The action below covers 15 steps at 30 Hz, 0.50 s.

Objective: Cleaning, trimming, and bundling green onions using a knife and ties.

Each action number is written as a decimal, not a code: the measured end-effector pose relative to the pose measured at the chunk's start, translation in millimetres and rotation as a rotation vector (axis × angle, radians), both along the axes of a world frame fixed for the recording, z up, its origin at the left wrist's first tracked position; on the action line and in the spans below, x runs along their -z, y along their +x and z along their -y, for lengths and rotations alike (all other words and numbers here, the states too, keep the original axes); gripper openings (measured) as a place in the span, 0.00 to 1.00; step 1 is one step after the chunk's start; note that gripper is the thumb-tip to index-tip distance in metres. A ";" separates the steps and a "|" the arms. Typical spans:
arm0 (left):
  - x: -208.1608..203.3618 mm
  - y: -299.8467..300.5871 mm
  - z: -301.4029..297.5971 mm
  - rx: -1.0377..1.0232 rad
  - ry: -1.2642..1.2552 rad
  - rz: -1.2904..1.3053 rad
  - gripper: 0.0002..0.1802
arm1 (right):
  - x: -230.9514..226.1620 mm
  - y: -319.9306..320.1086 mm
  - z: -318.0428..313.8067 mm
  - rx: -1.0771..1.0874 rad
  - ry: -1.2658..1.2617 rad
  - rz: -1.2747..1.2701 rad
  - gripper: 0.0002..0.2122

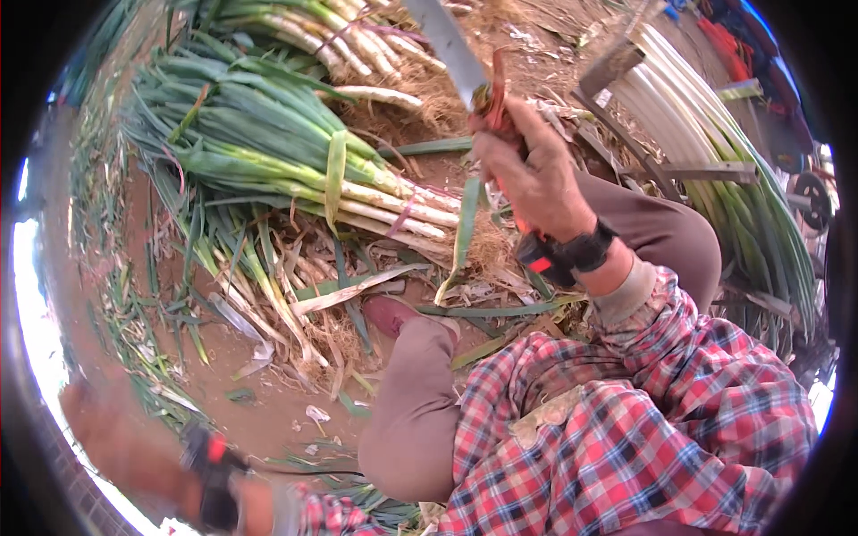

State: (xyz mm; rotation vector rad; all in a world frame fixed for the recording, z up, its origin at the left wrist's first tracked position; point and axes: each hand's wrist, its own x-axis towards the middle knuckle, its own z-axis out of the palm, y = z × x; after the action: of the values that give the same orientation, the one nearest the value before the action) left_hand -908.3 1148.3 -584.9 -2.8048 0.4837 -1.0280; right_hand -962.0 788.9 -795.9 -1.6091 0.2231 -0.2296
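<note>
My right hand (541,174) is closed round the reddish handle of a knife. The knife's broad metal blade (449,49) points up and away from me. Below and left of it lies a large heap of long green onions (268,147), green leaves to the left, white stems and rooty ends to the right. Far out at the lower left, my left hand (125,438) is smeared by motion, away from the heap. Its fingers cannot be made out, nor whether they hold anything.
A metal rack (715,171) at the right holds a thick bundle of trimmed onions (688,98). More onions (357,40) lie at the far side. Loose leaves, peelings and roots litter the brown soil (259,411). My bent legs and shoe (393,314) are close to the heap.
</note>
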 end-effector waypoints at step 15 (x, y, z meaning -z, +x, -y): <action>427.0 27.7 239.1 0.362 0.455 -1.173 0.08 | 36.6 7.1 31.8 0.061 0.094 -0.235 0.24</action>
State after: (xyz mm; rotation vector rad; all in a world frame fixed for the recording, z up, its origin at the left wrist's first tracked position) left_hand -880.6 909.2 -1011.8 -2.6048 1.1414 0.7684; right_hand -954.9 757.0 -832.5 -1.5361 0.4583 -0.0747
